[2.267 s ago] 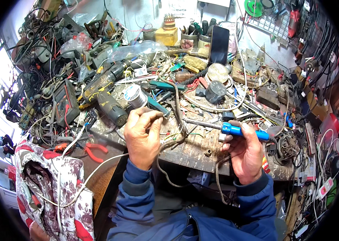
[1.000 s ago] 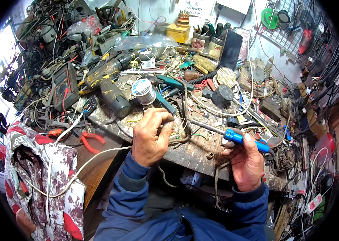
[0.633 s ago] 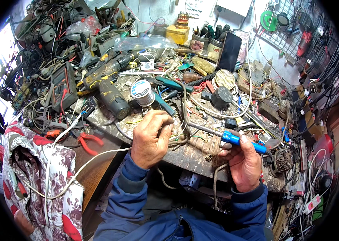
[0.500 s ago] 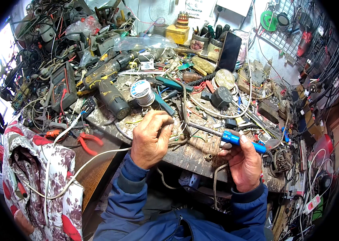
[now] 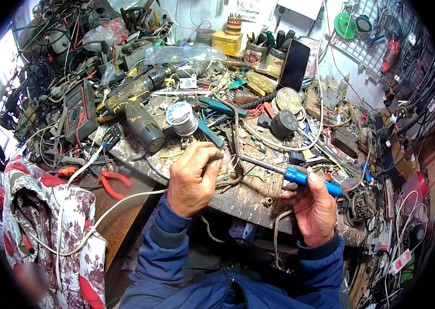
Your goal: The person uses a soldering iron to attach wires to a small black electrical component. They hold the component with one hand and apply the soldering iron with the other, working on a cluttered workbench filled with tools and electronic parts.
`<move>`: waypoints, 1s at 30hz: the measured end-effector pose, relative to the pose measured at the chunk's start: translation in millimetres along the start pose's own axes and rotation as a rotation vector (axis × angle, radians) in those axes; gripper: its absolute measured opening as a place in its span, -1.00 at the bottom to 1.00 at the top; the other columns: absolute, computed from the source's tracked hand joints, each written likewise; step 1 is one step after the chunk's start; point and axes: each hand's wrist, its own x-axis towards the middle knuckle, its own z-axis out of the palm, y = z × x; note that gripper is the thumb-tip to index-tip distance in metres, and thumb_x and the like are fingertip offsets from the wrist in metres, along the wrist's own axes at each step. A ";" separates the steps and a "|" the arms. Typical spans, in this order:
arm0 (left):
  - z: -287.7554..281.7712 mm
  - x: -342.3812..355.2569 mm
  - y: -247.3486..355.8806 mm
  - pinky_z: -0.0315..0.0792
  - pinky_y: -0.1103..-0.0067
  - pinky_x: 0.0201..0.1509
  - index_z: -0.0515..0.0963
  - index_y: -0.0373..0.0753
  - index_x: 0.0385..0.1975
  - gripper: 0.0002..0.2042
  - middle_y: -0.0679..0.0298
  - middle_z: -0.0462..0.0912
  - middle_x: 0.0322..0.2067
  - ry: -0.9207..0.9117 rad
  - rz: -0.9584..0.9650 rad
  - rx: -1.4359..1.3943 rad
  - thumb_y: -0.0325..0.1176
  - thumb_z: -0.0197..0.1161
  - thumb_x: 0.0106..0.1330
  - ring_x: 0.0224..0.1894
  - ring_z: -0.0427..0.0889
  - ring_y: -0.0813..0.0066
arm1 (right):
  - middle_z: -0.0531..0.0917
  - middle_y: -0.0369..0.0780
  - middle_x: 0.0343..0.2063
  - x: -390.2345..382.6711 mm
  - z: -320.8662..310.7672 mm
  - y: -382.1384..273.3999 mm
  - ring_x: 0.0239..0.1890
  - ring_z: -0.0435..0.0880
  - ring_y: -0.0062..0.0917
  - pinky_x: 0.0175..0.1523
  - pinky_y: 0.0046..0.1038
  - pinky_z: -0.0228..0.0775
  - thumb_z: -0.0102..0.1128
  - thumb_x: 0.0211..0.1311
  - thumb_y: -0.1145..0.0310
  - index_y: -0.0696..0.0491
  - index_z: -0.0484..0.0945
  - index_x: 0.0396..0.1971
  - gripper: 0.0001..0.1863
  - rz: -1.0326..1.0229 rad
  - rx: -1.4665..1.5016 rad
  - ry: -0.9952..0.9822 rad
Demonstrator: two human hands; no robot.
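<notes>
Two dark blue sleeves (image 5: 163, 247) come up from the bottom; on the left side is a flowery cloth (image 5: 76, 216) with red patches, and a white cord (image 5: 140, 194) runs across it to just beside the left wrist; the left hand (image 5: 193, 177) is held over the front of the messy wooden bench (image 5: 251, 206), its fingers curled in and the thumb up close to the pointing finger; I cannot tell if it pinches something thin; the right hand (image 5: 312, 208) holds a soldering iron (image 5: 290, 174) by its blue handle, thumb on top and fingers under; the iron slants, with its metal end pointing left to the gap between the hands, close by a grey-brown cord (image 5: 237, 131); I cannot tell if they touch.

A small brass-coloured piece (image 5: 268, 202) sits on the bench between the hands; a red-handled tool (image 5: 117, 176) lies to the left; past the left hand is a spool (image 5: 182, 121) of silvery wire; a yellow and black drill (image 5: 144, 126) lies left of that; a round black lump (image 5: 283, 123) sits beyond the iron; farther back a black phone (image 5: 293, 67) leans up, and a yellow box (image 5: 227, 44) stands left of it.
</notes>
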 end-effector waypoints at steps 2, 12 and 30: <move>0.0 0.3 0.2 0.58 0.44 -0.09 0.65 -0.34 -0.23 -0.87 0.10 0.71 -0.21 -0.002 -0.001 -0.002 -0.64 0.36 0.26 -0.19 0.73 0.23 | 0.77 -0.07 -0.10 0.2 -0.3 -0.1 -0.13 0.81 -0.39 -0.02 -0.21 0.76 0.19 0.54 0.28 0.29 0.59 0.15 -0.61 0.000 0.002 0.000; 0.6 0.1 -1.1 0.59 0.45 -0.11 0.65 -0.34 -0.23 -0.86 0.11 0.71 -0.22 -0.009 -0.006 0.003 -0.64 0.36 0.25 -0.21 0.73 0.23 | 0.76 -0.07 -0.09 -0.3 0.7 -1.2 -0.13 0.81 -0.39 0.00 -0.21 0.75 0.19 0.54 0.28 0.29 0.58 0.17 -0.59 -0.002 -0.017 -0.012; 1.5 1.1 -1.0 0.58 0.45 -0.10 0.66 -0.35 -0.23 -0.88 0.11 0.71 -0.23 -0.001 0.006 0.008 -0.63 0.37 0.26 -0.22 0.72 0.24 | 0.76 -0.10 -0.10 -0.9 2.1 -1.0 -0.13 0.79 -0.42 0.02 -0.22 0.74 0.20 0.54 0.25 0.28 0.57 0.17 -0.57 -0.013 -0.041 -0.003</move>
